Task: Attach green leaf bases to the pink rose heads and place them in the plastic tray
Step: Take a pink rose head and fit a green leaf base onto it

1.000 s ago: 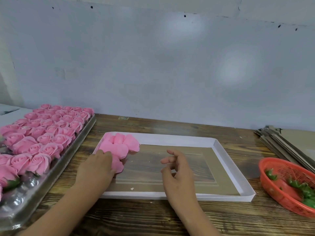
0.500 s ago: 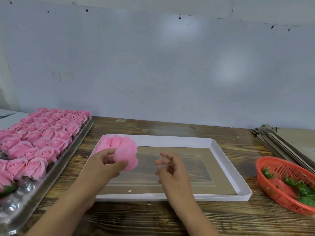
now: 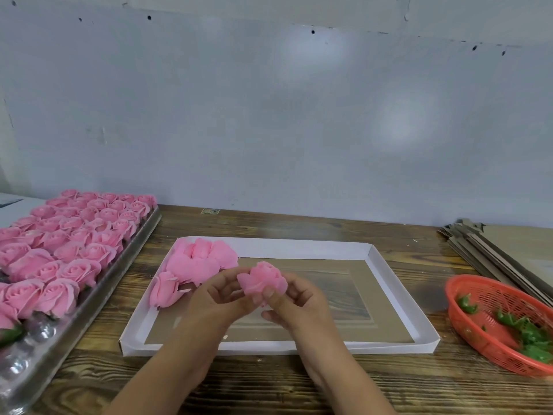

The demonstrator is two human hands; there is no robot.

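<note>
Rose head (image 3: 263,281) held above white box lid (image 3: 386,274), pinched between left hand (image 3: 221,298) and right hand (image 3: 294,301), bloom facing away. Fingers of both curled round it. Leaf bases (image 3: 529,333) in red basket (image 3: 466,330), well apart, nearer right hand. Plastic tray (image 3: 98,283) left.

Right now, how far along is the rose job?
Done: the tray on the left is mostly filled with roses; a few near pockets show bare. In hand: both the left hand and right hand hold one rose head, no leaf base visible on it. Left: a few loose heads in the white box and the leaf bases in the red basket.
</note>
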